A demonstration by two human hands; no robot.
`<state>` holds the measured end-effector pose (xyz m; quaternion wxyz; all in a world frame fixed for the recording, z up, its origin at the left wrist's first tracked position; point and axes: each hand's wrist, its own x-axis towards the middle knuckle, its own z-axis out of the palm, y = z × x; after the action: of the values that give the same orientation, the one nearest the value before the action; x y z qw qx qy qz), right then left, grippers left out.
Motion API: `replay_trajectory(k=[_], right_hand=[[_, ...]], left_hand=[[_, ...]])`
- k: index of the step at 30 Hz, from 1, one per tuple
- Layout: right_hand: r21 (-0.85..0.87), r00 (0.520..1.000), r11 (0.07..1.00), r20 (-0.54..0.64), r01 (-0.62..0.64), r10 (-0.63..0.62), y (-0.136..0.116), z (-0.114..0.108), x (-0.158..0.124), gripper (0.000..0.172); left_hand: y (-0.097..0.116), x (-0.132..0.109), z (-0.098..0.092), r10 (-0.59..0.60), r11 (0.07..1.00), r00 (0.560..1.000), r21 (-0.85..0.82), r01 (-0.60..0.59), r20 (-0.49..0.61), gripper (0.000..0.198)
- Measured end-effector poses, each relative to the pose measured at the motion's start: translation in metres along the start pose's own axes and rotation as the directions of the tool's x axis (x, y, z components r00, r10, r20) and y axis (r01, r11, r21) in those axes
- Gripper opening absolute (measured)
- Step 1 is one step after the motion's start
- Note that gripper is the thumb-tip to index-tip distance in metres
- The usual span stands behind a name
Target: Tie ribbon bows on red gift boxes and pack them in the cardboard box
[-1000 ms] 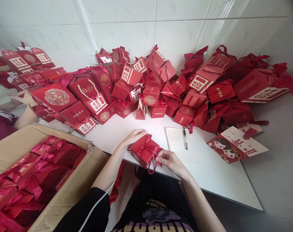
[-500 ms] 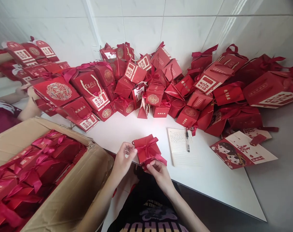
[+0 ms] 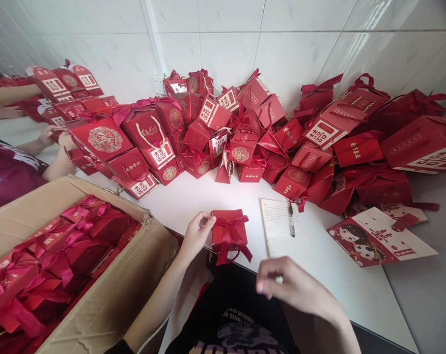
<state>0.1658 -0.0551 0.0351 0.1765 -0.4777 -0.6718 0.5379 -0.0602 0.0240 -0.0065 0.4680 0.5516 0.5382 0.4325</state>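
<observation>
A small red box [image 3: 217, 238] tied with a crimson ribbon bow [image 3: 231, 225] rests at the front edge of the white table [image 3: 193, 201]. My left hand [image 3: 198, 233] pinches its upper left corner between thumb and fingers. Off to the right and nearer my body is my right hand [image 3: 287, 285], raised clear of the box, fingers curled together; a small pale spot shows between them, too small to make out. The box's ribbon tails hang down over its front.
Many red gift boxes [image 3: 245, 140] are piled along the wall. A cardboard carton [image 3: 108, 280] of ribboned boxes stands at left. Notebook [image 3: 278, 231], pen [image 3: 292, 221] and a printed card box [image 3: 370, 238] lie right. Another person's hand [image 3: 66, 152] is at the far left.
My right hand has let go of the ribboned box and moved right, toward my body. The box is now squarer to the table edge. My left hand has closed on its corner.
</observation>
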Motion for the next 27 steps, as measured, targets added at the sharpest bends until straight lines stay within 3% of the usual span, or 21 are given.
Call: replay_trajectory(k=[2,3,4,6,8,11,14,17,21,24,27], right_hand=[[-0.067,0.952,0.995,-0.292,0.072,-0.089,0.002,-0.012,0.013,0.023],[-0.118,0.915,0.985,-0.370,0.129,-0.164,0.006,-0.016,0.024,0.030],[-0.165,0.897,0.968,-0.372,0.188,-0.238,0.010,-0.017,0.036,0.053],[-0.216,0.916,0.944,-0.266,0.249,-0.302,0.020,-0.017,0.059,0.097],[-0.213,0.935,0.939,-0.174,0.269,-0.308,0.029,-0.013,0.075,0.112],[-0.186,0.914,0.928,-0.197,0.322,-0.356,0.035,-0.005,0.084,0.110],[-0.255,0.834,0.892,-0.331,0.372,-0.442,0.031,0.004,0.081,0.108],[-0.397,0.697,0.830,-0.462,0.390,-0.549,0.020,0.010,0.075,0.105],[-0.513,0.515,0.743,-0.537,0.430,-0.669,0.003,0.012,0.066,0.098],[-0.533,0.465,0.717,-0.546,0.449,-0.697,-0.007,0.010,0.057,0.096],[-0.495,0.489,0.718,-0.525,0.489,-0.696,-0.012,0.008,0.047,0.100]], left_hand=[[-0.002,0.002,0.002,-0.001,1.000,1.000,-0.023,0.001,-0.008,0.027],[-0.003,0.003,0.002,-0.002,1.000,1.000,-0.031,0.002,-0.013,0.028],[-0.003,0.003,0.003,-0.003,0.999,1.000,-0.037,0.002,-0.017,0.029],[-0.003,0.003,0.003,-0.003,0.999,1.000,-0.051,0.002,-0.018,0.029],[-0.001,0.001,0.002,0.001,0.998,1.000,-0.058,-0.003,-0.025,0.028],[0.005,-0.007,0.001,0.092,0.996,0.988,-0.004,-0.093,-0.127,0.024],[0.018,-0.019,0.000,0.357,0.929,0.906,0.191,-0.318,-0.228,0.020],[0.036,-0.035,0.000,0.580,0.758,0.812,0.405,-0.511,-0.061,0.019],[0.053,-0.055,0.005,0.653,0.569,0.720,0.476,-0.670,0.234,0.012],[0.058,-0.064,0.006,0.720,0.488,0.633,0.441,-0.753,0.285,0.011],[0.063,-0.066,-0.005,0.715,0.541,0.649,0.382,-0.749,0.260,0.008]])
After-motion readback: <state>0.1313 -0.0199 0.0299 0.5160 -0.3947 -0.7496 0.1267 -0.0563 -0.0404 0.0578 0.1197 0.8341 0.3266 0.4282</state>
